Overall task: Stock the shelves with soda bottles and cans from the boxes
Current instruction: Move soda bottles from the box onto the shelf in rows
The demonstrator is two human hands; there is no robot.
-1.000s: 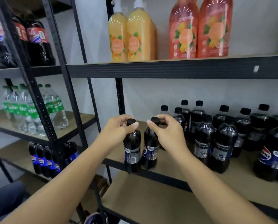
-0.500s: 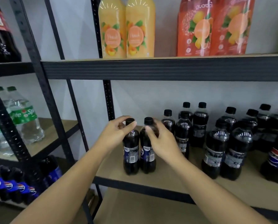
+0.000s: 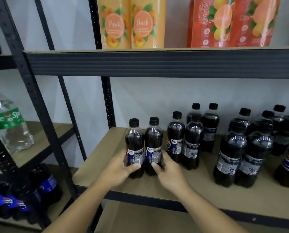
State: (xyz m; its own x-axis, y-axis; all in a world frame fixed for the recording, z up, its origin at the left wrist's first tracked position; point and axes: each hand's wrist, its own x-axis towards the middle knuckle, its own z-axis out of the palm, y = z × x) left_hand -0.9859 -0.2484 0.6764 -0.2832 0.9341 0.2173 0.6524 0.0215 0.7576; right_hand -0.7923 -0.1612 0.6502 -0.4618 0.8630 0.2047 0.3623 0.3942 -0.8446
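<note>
Now you face a dark metal shelving unit (image 3: 157,63), and its tan middle shelf (image 3: 105,158) fills the lower view. Rows of dark cola bottles (image 3: 231,148) stand across its right half. Just left of them, two small cola bottles stand upright on the board, side by side and touching: the left bottle (image 3: 134,140) and the right bottle (image 3: 153,138). A second ago you held them by the caps at the shelf's front edge. They now stand further in, and your grip has dropped to the labels. Your left hand (image 3: 117,168) curls round the left bottle and your right hand (image 3: 170,171) round the right bottle, each with its thumb across the front.
</note>
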